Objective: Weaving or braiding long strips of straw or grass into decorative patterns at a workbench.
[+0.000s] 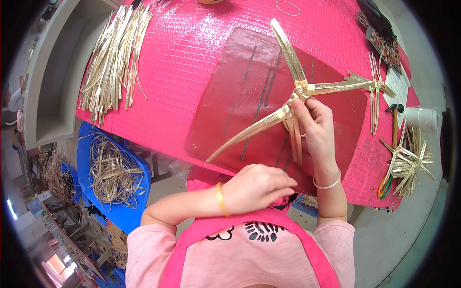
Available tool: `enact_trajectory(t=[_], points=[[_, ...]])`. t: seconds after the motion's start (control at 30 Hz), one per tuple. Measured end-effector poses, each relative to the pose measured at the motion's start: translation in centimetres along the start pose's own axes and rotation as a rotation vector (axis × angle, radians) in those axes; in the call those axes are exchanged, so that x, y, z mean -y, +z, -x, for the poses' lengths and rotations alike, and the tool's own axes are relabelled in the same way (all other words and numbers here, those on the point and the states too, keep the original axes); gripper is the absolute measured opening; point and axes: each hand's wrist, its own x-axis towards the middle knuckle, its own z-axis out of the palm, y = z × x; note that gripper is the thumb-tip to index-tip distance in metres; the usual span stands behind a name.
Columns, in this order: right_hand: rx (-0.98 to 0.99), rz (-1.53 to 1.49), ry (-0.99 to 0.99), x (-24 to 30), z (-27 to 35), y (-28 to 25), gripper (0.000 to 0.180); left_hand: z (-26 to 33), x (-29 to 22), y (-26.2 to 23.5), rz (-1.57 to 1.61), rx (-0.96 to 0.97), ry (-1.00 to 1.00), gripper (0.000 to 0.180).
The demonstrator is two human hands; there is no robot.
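My right hand (pixel 317 125) pinches the knotted centre of a star-shaped piece woven from gold strips (pixel 290 103). Its folded strip arms point up, right, lower left and down over the dark red mat. Close to the pink apron (pixel 240 222), my left hand (pixel 259 187) is bent inward with its fingers curled together. Its palm faces away, so whatever those fingers may hold is hidden.
Loose gold strips (pixel 115 62) lie on the pink table cover (pixel 177 43) at the far left. A blue bin (pixel 144 192) holds tangled strips. At the right are a hammer (pixel 395 115), more woven gold pieces (pixel 408 161) and a white cup-like container (pixel 422 119).
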Motion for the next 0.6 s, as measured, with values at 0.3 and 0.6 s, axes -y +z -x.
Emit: enact_trajectory(t=[0.3, 0.6], points=[[0.049, 0.109, 0.026, 1.3, 2.2, -0.2, 0.019, -3.7, 1.8, -6.1, 0.749, -0.003, -0.454, 0.020], [-0.083, 0.136, -0.103, 1.3, 1.3, -0.1, 0.014, -5.4, 2.1, -1.3, 0.536, -0.399, -0.269, 0.011]])
